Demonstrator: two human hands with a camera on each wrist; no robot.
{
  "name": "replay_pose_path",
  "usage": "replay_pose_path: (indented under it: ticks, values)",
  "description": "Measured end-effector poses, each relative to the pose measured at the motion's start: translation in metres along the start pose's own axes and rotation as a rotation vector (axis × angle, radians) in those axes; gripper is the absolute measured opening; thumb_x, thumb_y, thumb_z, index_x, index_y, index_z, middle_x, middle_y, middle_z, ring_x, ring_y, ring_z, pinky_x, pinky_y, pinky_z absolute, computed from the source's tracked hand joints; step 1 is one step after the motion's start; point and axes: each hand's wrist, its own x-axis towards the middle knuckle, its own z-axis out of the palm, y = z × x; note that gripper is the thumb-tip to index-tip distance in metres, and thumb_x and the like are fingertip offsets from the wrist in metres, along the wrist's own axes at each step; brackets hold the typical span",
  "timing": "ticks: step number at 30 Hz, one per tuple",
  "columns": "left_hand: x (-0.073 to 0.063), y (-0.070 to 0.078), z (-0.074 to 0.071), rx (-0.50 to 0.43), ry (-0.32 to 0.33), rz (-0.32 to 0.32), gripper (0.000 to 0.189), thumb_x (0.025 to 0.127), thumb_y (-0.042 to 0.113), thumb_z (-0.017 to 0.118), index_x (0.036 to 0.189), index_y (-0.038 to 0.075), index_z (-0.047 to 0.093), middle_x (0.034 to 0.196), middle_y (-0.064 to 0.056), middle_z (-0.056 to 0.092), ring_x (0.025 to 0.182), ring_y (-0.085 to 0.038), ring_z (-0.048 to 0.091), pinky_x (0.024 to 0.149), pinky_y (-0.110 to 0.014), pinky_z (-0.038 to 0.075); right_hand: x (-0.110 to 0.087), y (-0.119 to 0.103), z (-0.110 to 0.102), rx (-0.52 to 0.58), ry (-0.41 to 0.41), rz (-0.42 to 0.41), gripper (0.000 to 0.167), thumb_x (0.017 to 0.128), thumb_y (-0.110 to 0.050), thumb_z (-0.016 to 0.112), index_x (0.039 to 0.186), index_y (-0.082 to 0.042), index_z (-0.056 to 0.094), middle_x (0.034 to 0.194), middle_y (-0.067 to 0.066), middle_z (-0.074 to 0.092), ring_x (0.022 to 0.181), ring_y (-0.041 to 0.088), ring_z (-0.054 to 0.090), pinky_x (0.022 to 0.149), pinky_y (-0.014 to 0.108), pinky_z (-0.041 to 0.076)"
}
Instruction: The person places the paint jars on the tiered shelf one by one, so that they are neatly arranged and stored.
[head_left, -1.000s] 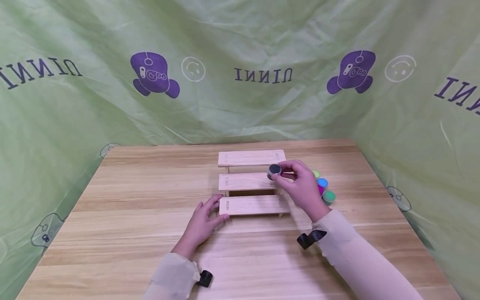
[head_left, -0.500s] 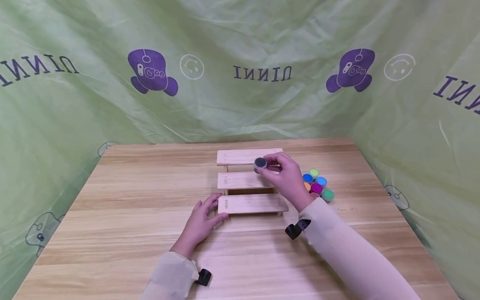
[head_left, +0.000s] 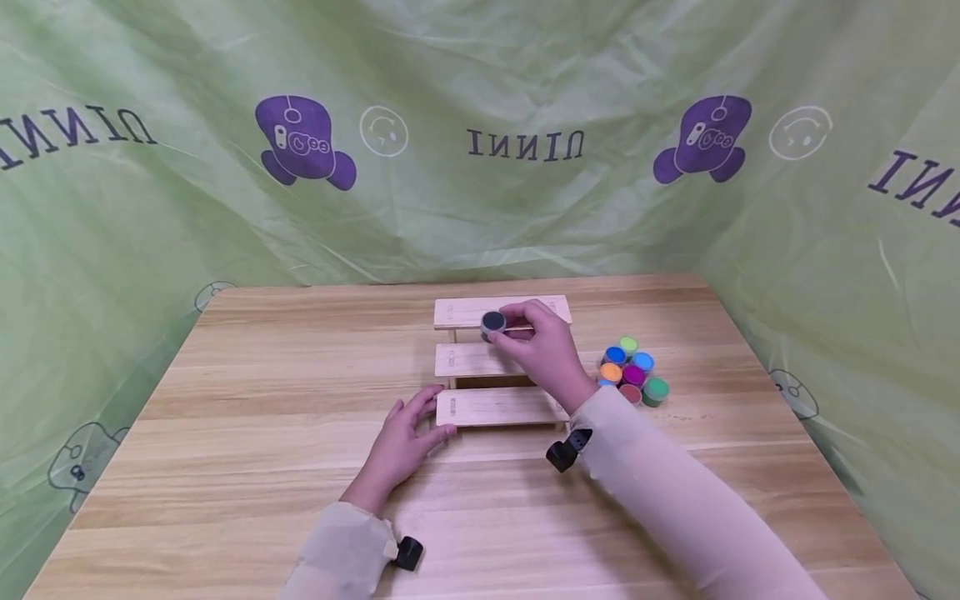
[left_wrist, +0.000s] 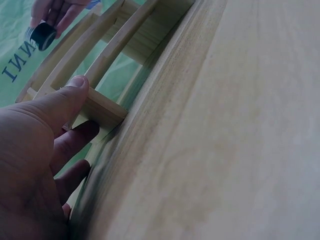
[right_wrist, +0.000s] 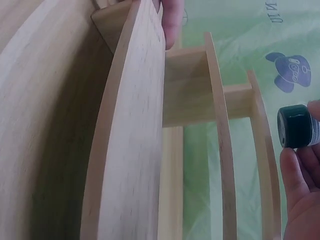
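A wooden three-step stand (head_left: 501, 407) is set on the table. At the left end of its lowest step, my left hand (head_left: 397, 454) holds the step, thumb at the front corner and fingers at the side; the left wrist view shows the thumb (left_wrist: 67, 102) against the wood. My right hand (head_left: 551, 350) pinches a small paint jar (head_left: 492, 323) with a black lid between thumb and fingers. That jar is raised over the gap between the middle and top steps, left of centre. In the right wrist view the jar (right_wrist: 295, 126) appears tilted on its side.
Several small paint jars with coloured lids, such as an orange one (head_left: 611, 372) and a green one (head_left: 656, 390), stand close together right of the stand. The wooden table (head_left: 247, 400) is bordered by green printed cloth (head_left: 480, 217) at the back and sides.
My right hand has carried the black-lidded jar leftward and slightly back over the stand, uncovering more of the coloured jars. My left hand has stayed at the lowest step's left end.
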Motion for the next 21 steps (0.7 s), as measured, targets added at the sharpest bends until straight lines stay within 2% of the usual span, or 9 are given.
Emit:
replay_pose_path:
  ticks: [3, 8, 13, 21]
  values:
    - [0.0, 0.0, 0.0, 0.0, -0.001, -0.002, 0.069, 0.086, 0.026, 0.08, 0.147, 0.015, 0.049, 0.132, -0.013, 0.065, 0.127, -0.025, 0.059, 0.124, -0.046, 0.0, 0.003, -0.001, 0.004, -0.023, -0.006, -0.026, 0.031, 0.086, -0.008, 0.08, 0.113, 0.0, 0.068, 0.109, 0.01, 0.063, 0.1, 0.023, 0.067, 0.09, 0.037, 0.057]
    - [0.0, 0.001, 0.001, 0.001, -0.001, -0.007, 0.069, 0.086, 0.027, 0.08, 0.147, 0.016, 0.05, 0.132, -0.013, 0.065, 0.127, -0.025, 0.058, 0.124, -0.046, 0.0, 0.01, -0.002, 0.011, -0.077, -0.016, -0.046, 0.03, 0.086, -0.01, 0.081, 0.112, 0.0, 0.069, 0.109, 0.009, 0.064, 0.1, 0.021, 0.067, 0.089, 0.028, 0.057]
    - [0.0, 0.001, 0.001, 0.003, 0.001, -0.006, 0.07, 0.086, 0.027, 0.08, 0.147, 0.016, 0.05, 0.131, -0.013, 0.065, 0.127, -0.025, 0.058, 0.124, -0.045, 0.001, 0.016, -0.003, 0.016, -0.104, -0.025, -0.037, 0.031, 0.087, -0.013, 0.08, 0.113, -0.001, 0.069, 0.109, 0.008, 0.064, 0.101, 0.02, 0.067, 0.087, 0.021, 0.055]
    - [0.0, 0.001, 0.0, 0.003, 0.001, -0.001, 0.069, 0.086, 0.026, 0.08, 0.147, 0.016, 0.05, 0.13, -0.013, 0.066, 0.127, -0.024, 0.059, 0.124, -0.045, 0.001, 0.026, -0.007, 0.025, -0.092, -0.036, 0.013, 0.032, 0.088, -0.017, 0.079, 0.115, -0.003, 0.069, 0.109, 0.005, 0.063, 0.1, 0.016, 0.068, 0.085, 0.018, 0.055]
